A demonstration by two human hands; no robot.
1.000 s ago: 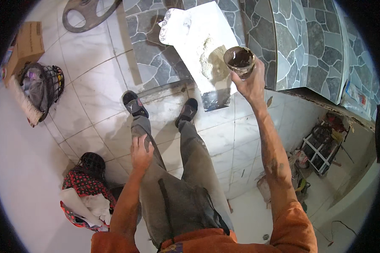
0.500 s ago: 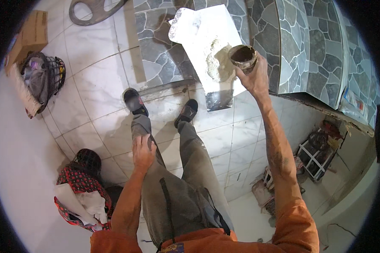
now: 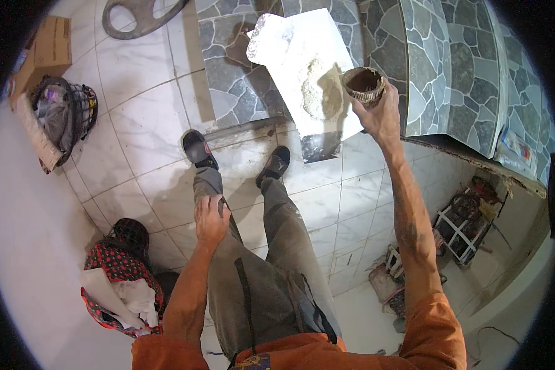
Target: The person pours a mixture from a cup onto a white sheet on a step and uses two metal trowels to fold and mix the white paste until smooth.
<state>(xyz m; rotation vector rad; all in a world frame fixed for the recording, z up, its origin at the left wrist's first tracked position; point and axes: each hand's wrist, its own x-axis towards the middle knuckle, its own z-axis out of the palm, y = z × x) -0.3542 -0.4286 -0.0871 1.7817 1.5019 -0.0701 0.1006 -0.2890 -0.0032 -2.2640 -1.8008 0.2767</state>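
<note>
My right hand (image 3: 381,117) is wrapped round a small ribbed cup (image 3: 364,94) with a dark brown inside and a rough rim. The cup is held tilted, its mouth partly toward me, over the right edge of a white board (image 3: 283,68). On that board lies a heap of pale, crumbly powder (image 3: 319,92), partly in shadow. My left hand (image 3: 211,221) rests on my left knee with its fingers laid over the trouser cloth and nothing in them.
Stone-patterned steps (image 3: 385,49) rise at the right. A floral bag with cloths (image 3: 114,262) and a dark basket (image 3: 74,111) stand at the left, near a cardboard box (image 3: 52,43). A white rack (image 3: 462,228) sits at the lower right.
My right hand and the cup have shifted slightly to the right, away from the powder heap. The left hand stays on the knee.
</note>
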